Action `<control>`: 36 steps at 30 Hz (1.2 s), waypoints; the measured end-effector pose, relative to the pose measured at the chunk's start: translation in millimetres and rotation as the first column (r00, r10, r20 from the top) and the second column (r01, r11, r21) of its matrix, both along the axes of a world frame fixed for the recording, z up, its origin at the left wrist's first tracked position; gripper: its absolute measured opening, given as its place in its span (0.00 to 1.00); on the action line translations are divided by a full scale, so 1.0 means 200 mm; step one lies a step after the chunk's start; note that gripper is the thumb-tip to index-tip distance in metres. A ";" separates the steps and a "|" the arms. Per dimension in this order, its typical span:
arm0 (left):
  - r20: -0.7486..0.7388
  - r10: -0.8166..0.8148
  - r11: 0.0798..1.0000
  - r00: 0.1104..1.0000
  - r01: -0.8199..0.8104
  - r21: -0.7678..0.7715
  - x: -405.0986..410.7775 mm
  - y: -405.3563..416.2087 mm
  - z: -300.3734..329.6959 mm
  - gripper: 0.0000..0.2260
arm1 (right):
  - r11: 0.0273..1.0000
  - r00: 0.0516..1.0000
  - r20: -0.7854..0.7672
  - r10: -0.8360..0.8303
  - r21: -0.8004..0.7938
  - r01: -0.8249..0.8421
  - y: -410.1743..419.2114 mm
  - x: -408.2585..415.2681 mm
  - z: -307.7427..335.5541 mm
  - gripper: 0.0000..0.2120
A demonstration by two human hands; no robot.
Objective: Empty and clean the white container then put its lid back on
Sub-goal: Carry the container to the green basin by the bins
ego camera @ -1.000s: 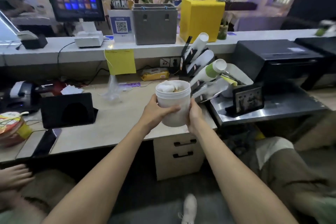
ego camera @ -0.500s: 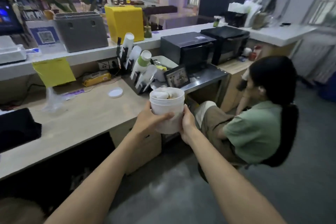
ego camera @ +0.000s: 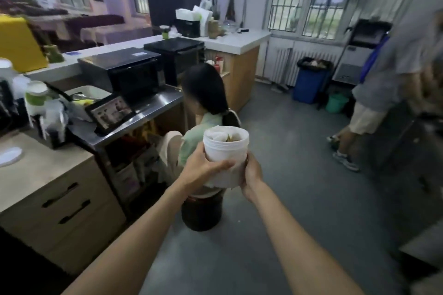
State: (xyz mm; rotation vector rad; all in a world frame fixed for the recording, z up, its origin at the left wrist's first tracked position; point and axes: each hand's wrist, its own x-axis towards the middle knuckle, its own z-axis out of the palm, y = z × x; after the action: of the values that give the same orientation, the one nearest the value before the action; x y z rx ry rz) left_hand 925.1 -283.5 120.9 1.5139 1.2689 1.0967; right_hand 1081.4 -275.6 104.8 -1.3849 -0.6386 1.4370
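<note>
I held the white container (ego camera: 225, 151) upright at the centre of the frame, out in front of me over the grey floor (ego camera: 299, 175). My left hand (ego camera: 203, 170) wrapped its near side, fingers curled shut across the front of the wall and thumb up by the rim; my right hand (ego camera: 251, 172) cupped the other side low down, closed against the wall, though its fingertips were hidden behind the tub. The top was open, and inside I could see crumpled white tissue and some yellowish scraps, so nothing had been emptied yet. The lid (ego camera: 9, 155) lay apart on the wooden counter at the left edge of the frame, I judged, a flat white disc. This looked like the carrying part of the emptying step. The blue bin (ego camera: 309, 84) stood well off at the upper right, below the windows, beyond a seated person (ego camera: 206, 103) just behind the tub. Next I would need to skirt round that person, keeping the tub level, then tip it over the bin.
</note>
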 end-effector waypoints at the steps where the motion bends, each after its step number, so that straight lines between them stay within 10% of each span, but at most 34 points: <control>1: 0.003 -0.006 1.000 1.000 0.006 0.000 0.12 0.02 0.01 0.39 | 1.000 1.000 0.015 -0.023 0.002 0.023 0.01 0.12 0.02 0.26; 24: 0.070 -0.026 0.998 0.997 0.022 0.058 1.31 1.87 0.22 0.26 | 0.988 0.988 0.076 -0.136 0.079 0.130 1.79 1.24 0.33 0.20; 36: 0.001 0.133 0.991 0.991 -0.133 -0.018 1.65 3.14 0.16 0.40 | 0.997 1.000 -0.013 -0.007 0.073 0.008 3.22 1.57 0.16 0.21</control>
State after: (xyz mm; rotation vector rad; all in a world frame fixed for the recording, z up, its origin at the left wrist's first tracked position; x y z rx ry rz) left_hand 1254.4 345.3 152.1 1.4307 1.3912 1.1686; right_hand 1395.4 369.1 137.3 -1.3189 -0.6704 1.4027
